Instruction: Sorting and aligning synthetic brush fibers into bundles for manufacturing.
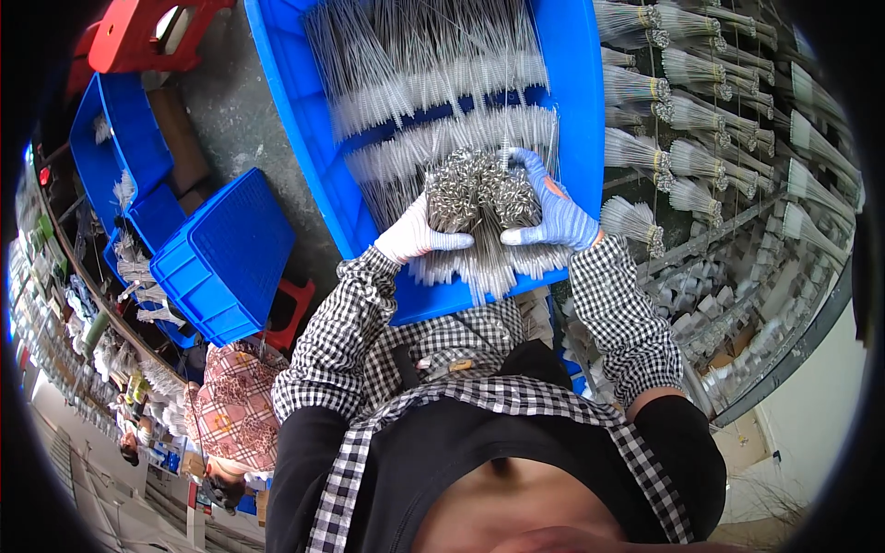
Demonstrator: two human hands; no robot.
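Observation:
A thick bundle of small tube brushes [475, 189] stands over the near end of a blue crate [309, 138], its twisted wire ends bunched toward me. My left hand [415, 235], in a whitish glove, is closed round the left side of this bundle. On the other side, my right hand [560, 219] grips it too, wearing a pale blue-white glove with an orange patch. Both thumbs lie across the front of the wires. White bristles fan out below the hands. More tube brushes [424, 83] lie in rows in the crate beyond.
Bundled brushes [691, 111] hang in rows on a rack at the right. At the left are a tilted blue crate [226, 258], another blue bin [120, 138] and a red stool [157, 37]. A person in a pink checked garment [235, 401] is at the lower left.

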